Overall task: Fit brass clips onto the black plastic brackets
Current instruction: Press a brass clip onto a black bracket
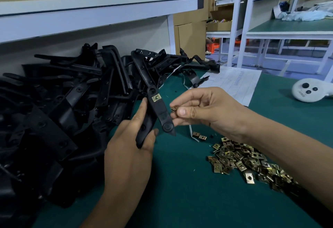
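My left hand (133,137) grips a black plastic bracket (158,112) by its lower arm and holds it above the green mat. One brass clip (156,98) sits fitted near the bracket's top end. My right hand (200,108) pinches a loose brass clip (173,109) between thumb and fingertips, right beside the bracket's right edge. A heap of several brass clips (239,163) lies on the mat under my right forearm, with two stray clips (199,136) a little to its left.
A big pile of black brackets (59,105) covers the left half of the green mat (180,191). A paper sheet (234,81) and a white controller (310,90) lie at the back right. A white shelf (100,13) overhangs behind.
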Action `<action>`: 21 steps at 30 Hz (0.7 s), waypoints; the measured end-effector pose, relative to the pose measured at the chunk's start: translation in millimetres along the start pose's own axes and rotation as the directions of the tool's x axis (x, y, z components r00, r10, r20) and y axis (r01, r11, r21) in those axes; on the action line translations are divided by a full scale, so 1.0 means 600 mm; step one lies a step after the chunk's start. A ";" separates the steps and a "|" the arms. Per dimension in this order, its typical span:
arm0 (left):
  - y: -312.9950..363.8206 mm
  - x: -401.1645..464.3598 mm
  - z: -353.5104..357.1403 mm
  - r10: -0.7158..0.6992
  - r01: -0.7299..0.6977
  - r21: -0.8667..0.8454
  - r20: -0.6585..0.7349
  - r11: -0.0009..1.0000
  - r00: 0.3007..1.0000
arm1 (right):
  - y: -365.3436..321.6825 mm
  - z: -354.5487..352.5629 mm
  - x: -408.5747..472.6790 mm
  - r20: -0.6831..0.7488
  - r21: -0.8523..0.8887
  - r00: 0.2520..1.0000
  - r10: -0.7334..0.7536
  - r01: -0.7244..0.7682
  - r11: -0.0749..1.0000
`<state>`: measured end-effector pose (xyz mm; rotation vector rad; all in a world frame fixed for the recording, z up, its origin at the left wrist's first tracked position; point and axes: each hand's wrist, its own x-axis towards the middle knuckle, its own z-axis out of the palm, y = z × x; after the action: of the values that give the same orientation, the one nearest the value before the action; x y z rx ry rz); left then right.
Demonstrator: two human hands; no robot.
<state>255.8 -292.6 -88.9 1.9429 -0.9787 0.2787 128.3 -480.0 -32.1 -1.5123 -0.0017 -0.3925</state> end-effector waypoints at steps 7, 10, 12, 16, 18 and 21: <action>0.003 -0.002 -0.002 0.032 -0.032 0.054 -0.001 0.998 0.999 | -0.013 0.007 -0.008 0.026 -0.192 0.998 0.062 -0.056 0.980; 0.007 -0.003 -0.002 0.060 -0.060 0.099 0.002 0.993 0.998 | -0.019 0.005 -0.010 0.020 -0.222 0.997 0.075 -0.069 0.973; 0.009 -0.004 -0.004 0.077 -0.077 0.119 0.004 0.990 0.997 | -0.023 0.004 -0.011 0.024 -0.236 0.995 0.092 -0.084 0.968; 0.016 -0.005 -0.008 0.072 -0.074 0.200 0.018 0.977 0.997 | -0.028 0.000 -0.013 0.039 -0.293 0.989 0.140 -0.122 0.948; 0.022 -0.007 -0.011 0.061 -0.065 0.261 0.022 0.963 0.998 | -0.029 0.001 -0.013 0.041 -0.310 0.986 0.160 -0.140 0.940; 0.028 -0.008 -0.014 0.048 -0.056 0.287 0.034 0.956 0.998 | -0.029 0.004 -0.014 0.032 -0.295 0.985 0.168 -0.152 0.943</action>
<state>242.0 -287.6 -76.1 2.1903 -1.0547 0.4476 116.6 -475.8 -17.2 -1.8011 0.1392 -0.2244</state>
